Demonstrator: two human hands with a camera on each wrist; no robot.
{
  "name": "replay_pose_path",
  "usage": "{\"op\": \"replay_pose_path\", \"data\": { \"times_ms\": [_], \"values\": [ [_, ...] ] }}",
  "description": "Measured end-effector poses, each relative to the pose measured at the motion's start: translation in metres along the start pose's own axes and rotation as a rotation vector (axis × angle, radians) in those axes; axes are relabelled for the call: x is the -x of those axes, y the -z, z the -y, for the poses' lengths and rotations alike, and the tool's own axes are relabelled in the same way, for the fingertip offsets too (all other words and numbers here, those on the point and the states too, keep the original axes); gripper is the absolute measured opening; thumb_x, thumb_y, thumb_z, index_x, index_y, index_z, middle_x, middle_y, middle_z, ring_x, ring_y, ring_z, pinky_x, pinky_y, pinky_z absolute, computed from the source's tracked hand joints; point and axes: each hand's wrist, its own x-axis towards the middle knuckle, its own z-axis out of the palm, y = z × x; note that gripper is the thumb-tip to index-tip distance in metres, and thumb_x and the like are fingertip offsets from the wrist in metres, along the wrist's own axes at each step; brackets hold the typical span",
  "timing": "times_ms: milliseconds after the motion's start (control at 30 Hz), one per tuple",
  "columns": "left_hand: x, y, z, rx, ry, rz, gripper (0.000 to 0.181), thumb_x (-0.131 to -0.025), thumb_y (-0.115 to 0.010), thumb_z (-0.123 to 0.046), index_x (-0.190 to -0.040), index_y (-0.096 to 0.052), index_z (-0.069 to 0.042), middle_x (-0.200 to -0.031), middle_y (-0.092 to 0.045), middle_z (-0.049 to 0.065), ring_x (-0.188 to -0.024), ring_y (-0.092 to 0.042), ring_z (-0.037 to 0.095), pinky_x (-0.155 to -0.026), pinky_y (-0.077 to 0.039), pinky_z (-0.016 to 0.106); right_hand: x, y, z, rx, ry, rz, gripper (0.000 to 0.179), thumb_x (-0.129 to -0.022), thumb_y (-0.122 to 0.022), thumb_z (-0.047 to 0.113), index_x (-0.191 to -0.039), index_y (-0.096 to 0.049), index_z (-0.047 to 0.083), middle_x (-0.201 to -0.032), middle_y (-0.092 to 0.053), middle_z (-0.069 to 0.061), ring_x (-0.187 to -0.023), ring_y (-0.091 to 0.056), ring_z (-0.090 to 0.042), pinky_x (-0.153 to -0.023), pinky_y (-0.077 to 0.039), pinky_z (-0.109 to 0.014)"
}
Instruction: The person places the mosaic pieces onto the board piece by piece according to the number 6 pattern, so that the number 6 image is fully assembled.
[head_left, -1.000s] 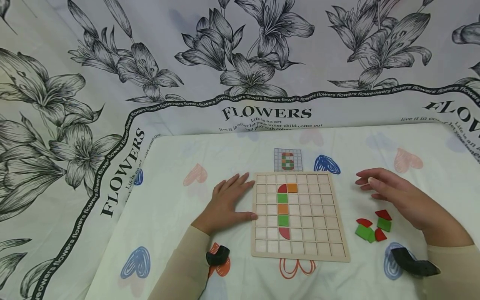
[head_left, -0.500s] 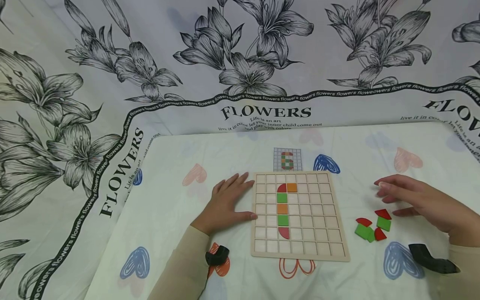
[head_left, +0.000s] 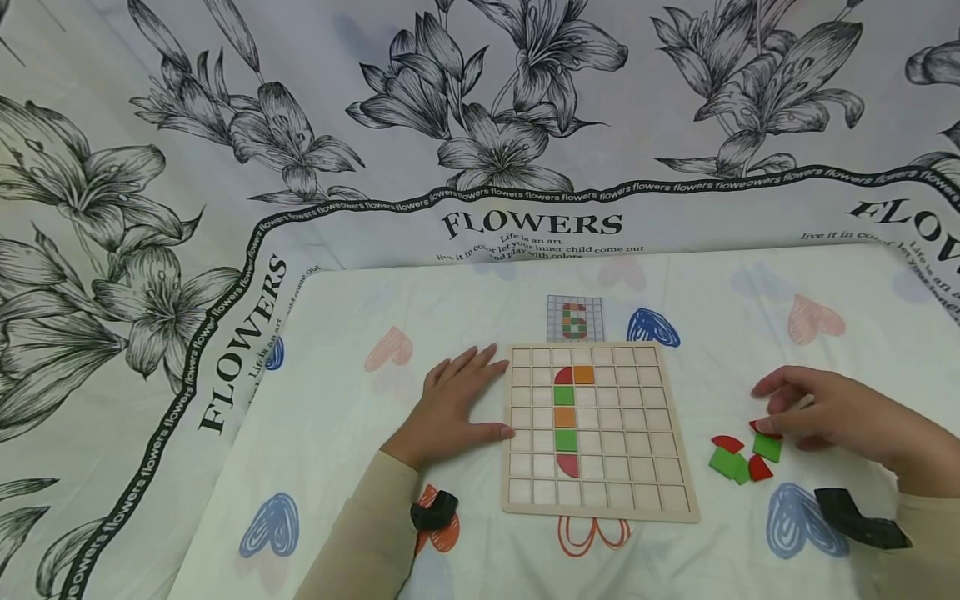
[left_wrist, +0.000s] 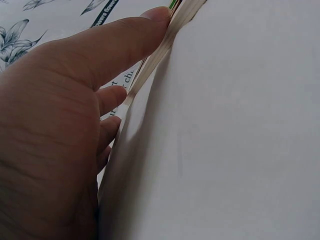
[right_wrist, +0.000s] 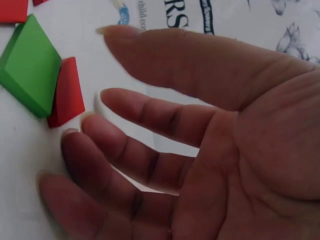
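Observation:
A light wooden grid board (head_left: 622, 492) lies in the middle of the head view. My left hand (head_left: 450, 412) rests at its left edge with fingers spread, and in the left wrist view the thumb (left_wrist: 120, 45) touches the board's side. One column holds green and orange squares between two red quarter-round tiles; another orange square (head_left: 583, 375) sits at the top. My right hand (head_left: 843, 417) hovers by a loose pile, fingers loosely bent, holding nothing. In the right wrist view, a red tile (right_wrist: 68, 95) and a green tile (right_wrist: 31, 67) lie just beyond its fingertips.
Behind the board lies a small card (head_left: 555, 310) printed with a coloured grid figure. Loose green tiles (head_left: 726, 463) and red tiles (head_left: 761, 468) lie right of the board. The cloth (head_left: 330, 467) has hearts on it.
My right hand has moved right, then down toward the loose tiles; its thumb now partly covers a red one. The left hand and the board have stayed put.

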Motion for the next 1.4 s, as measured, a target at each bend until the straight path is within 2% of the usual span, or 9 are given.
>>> {"op": "replay_pose_path", "data": {
  "times_ms": [200, 400, 533, 733, 867, 1000, 1100, 1267, 1400],
  "values": [
    [0.001, 0.0, 0.0, 0.007, -0.013, -0.011, 0.097, -0.09, -0.073, -0.075, -0.17, -0.042, -0.03, -0.179, -0.023, -0.009, -0.164, -0.01, 0.016, -0.126, -0.01, 0.058, -0.002, -0.011, 0.008, 0.081, 0.018, -0.013, 0.041, -0.098, -0.081, 0.017, -0.126, -0.061, -0.006, -0.1, -0.057, -0.008, -0.086, -0.058, -0.023, -0.067, -0.057, -0.032],
    [0.0, 0.0, -0.001, 0.003, 0.009, 0.013, 0.096, -0.09, -0.071, -0.076, -0.171, -0.04, -0.032, -0.179, -0.02, -0.012, -0.164, -0.007, 0.013, -0.127, -0.008, 0.055, -0.006, -0.018, 0.013, 0.161, 0.024, -0.018, 0.017, -0.097, -0.078, 0.009, -0.106, -0.065, 0.001, -0.092, -0.059, -0.005, -0.082, -0.057, -0.022, -0.065, -0.053, -0.03],
    [0.0, 0.0, 0.0, 0.001, 0.013, 0.019, 0.097, -0.09, -0.071, -0.076, -0.171, -0.04, -0.033, -0.179, -0.019, -0.012, -0.164, -0.005, 0.012, -0.127, -0.007, 0.055, -0.007, -0.02, 0.014, 0.18, 0.024, -0.021, 0.011, -0.096, -0.075, 0.006, -0.098, -0.065, 0.005, -0.087, -0.058, -0.004, -0.079, -0.056, -0.023, -0.064, -0.051, -0.03],
    [0.0, 0.0, 0.0, 0.004, 0.017, 0.018, 0.097, -0.09, -0.071, -0.077, -0.171, -0.04, -0.033, -0.179, -0.019, -0.012, -0.164, -0.005, 0.012, -0.127, -0.007, 0.055, -0.008, -0.021, 0.011, 0.145, 0.073, -0.046, 0.013, -0.097, -0.075, 0.007, -0.102, -0.063, 0.005, -0.087, -0.058, -0.004, -0.079, -0.058, -0.023, -0.065, -0.052, -0.03],
    [0.0, 0.0, 0.0, 0.007, 0.016, 0.017, 0.097, -0.089, -0.071, -0.077, -0.17, -0.04, -0.033, -0.179, -0.02, -0.012, -0.164, -0.006, 0.012, -0.127, -0.007, 0.056, -0.01, -0.024, 0.011, 0.052, 0.103, -0.043, 0.016, -0.1, -0.076, 0.008, -0.112, -0.068, 0.002, -0.092, -0.063, -0.005, -0.081, -0.062, -0.023, -0.069, -0.057, -0.029],
    [-0.001, -0.001, 0.0, 0.007, 0.014, 0.018, 0.097, -0.09, -0.071, -0.077, -0.17, -0.04, -0.034, -0.179, -0.019, -0.012, -0.164, -0.006, 0.013, -0.127, -0.007, 0.055, -0.012, -0.027, 0.012, 0.056, 0.127, -0.074, 0.015, -0.101, -0.078, 0.013, -0.114, -0.074, 0.005, -0.093, -0.066, -0.004, -0.084, -0.062, -0.021, -0.072, -0.055, -0.027],
    [0.0, -0.001, 0.001, 0.008, 0.015, 0.02, 0.097, -0.09, -0.07, -0.077, -0.171, -0.04, -0.034, -0.179, -0.019, -0.012, -0.164, -0.006, 0.013, -0.127, -0.007, 0.055, -0.013, -0.029, 0.013, 0.071, 0.13, -0.108, 0.013, -0.102, -0.078, 0.017, -0.11, -0.074, 0.008, -0.092, -0.067, -0.002, -0.086, -0.06, -0.02, -0.072, -0.052, -0.027],
    [0.0, 0.0, 0.0, 0.004, 0.012, 0.017, 0.097, -0.09, -0.071, -0.076, -0.171, -0.04, -0.033, -0.179, -0.019, -0.013, -0.164, -0.006, 0.013, -0.127, -0.007, 0.055, -0.015, -0.03, 0.014, 0.031, 0.118, -0.132, 0.014, -0.104, -0.077, 0.019, -0.109, -0.071, 0.007, -0.094, -0.068, -0.003, -0.086, -0.06, -0.021, -0.073, -0.051, -0.026],
    [0.0, 0.0, 0.0, 0.005, 0.005, 0.014, 0.096, -0.091, -0.071, -0.076, -0.171, -0.04, -0.032, -0.179, -0.019, -0.012, -0.164, -0.006, 0.014, -0.127, -0.007, 0.055, -0.017, -0.031, 0.015, -0.018, 0.121, -0.136, 0.022, -0.105, -0.076, 0.021, -0.119, -0.073, 0.004, -0.102, -0.071, -0.006, -0.09, -0.063, -0.021, -0.076, -0.053, -0.025]
  ]
}}
